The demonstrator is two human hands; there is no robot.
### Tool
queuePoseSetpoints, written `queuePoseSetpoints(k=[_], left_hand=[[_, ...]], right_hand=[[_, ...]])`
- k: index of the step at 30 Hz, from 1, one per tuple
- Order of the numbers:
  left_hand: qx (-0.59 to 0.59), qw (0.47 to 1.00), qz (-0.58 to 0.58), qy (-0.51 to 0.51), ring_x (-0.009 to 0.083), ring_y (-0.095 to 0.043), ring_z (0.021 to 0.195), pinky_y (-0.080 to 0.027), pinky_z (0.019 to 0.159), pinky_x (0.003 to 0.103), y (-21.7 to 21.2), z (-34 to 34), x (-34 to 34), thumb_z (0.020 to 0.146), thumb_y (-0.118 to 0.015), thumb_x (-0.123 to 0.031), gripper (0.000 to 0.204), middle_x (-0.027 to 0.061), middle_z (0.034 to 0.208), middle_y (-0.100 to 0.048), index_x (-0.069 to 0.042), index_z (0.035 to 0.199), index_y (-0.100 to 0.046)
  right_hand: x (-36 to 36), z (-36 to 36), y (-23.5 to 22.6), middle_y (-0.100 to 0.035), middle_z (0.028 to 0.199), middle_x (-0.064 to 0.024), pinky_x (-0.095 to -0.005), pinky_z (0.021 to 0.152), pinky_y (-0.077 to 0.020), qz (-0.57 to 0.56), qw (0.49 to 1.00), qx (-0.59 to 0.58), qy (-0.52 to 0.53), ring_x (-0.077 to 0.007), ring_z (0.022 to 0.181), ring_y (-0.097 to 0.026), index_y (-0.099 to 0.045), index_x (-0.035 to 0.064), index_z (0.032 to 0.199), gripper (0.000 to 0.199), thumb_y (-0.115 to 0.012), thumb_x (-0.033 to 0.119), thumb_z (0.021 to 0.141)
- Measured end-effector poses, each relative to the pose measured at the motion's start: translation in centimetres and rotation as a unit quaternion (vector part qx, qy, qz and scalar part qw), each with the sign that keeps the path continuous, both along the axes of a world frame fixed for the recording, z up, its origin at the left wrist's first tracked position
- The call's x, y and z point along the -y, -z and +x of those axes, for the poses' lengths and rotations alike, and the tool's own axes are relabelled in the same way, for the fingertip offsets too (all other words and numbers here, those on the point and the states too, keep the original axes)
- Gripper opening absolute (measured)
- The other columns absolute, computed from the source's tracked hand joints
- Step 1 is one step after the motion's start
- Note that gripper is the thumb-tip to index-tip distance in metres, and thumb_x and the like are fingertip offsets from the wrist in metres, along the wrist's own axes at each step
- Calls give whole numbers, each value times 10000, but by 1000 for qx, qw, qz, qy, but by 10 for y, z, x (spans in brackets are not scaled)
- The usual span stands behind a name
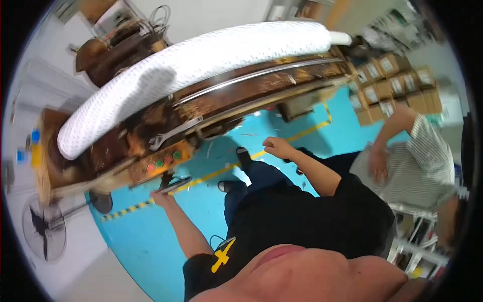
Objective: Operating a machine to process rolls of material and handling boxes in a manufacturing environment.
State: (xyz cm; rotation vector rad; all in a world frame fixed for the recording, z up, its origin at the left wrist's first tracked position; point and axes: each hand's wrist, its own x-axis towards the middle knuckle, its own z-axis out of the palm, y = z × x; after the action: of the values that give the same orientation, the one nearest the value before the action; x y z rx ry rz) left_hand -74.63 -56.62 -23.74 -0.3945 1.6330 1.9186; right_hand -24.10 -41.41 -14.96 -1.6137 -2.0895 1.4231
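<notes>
In the head view, a thick roll of white dimpled sheeting (216,65) lies along the far side of a long brown machine (312,75), running from left to far right, with its pale core tube (341,38) sticking out at the right end. The sheeting looks evenly wound, so that part of the work seems done or well along. The roll is on the machine, not yet lifted away, and no tie or wrapping shows on it; whether its loose end is fastened cannot be told.

On the near side of the roll runs a bright metal rod (256,80). To the left, a wrench (176,133) lies loose on the machine, just beyond a button panel (163,161); neither hand is on it.

The left hand (160,198), near and left, is closed around one end of a dark, long tool (175,185), its exact kind unclear, held out short of the roll. The right hand (278,148), farther right, has its fingers curled together with nothing visible in them. Both hands are apart from the roll, so whatever handling is left is not under way at this instant.
</notes>
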Motion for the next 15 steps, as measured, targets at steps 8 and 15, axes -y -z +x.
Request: queuePoseSetpoints(k=[8, 15], left_hand=[[-478, 776, -173, 374, 338, -544, 1028, -427, 875, 433, 64, 225, -41, 835, -571, -126, 374, 230, 1150, -548, 72, 1147, -512], [-69, 944, -115, 302, 302, -520, 1091, -360, 973, 436, 104, 112, -10, 907, -451, -221, 345, 178, 1173, -541, 22, 1141, -522]], right_hand=[[-6, 139, 12, -658, 913, -117, -337, 747, -491, -57, 979, 97, 172, -221, 820, -628, -596, 29, 1050, 318, -626, 199, 783], [0, 160, 33, -648, 871, -100, -326, 698, -492, -118, 957, 53, 258, -176, 755, -610, -596, -9, 1035, 317, -628, 179, 782]])
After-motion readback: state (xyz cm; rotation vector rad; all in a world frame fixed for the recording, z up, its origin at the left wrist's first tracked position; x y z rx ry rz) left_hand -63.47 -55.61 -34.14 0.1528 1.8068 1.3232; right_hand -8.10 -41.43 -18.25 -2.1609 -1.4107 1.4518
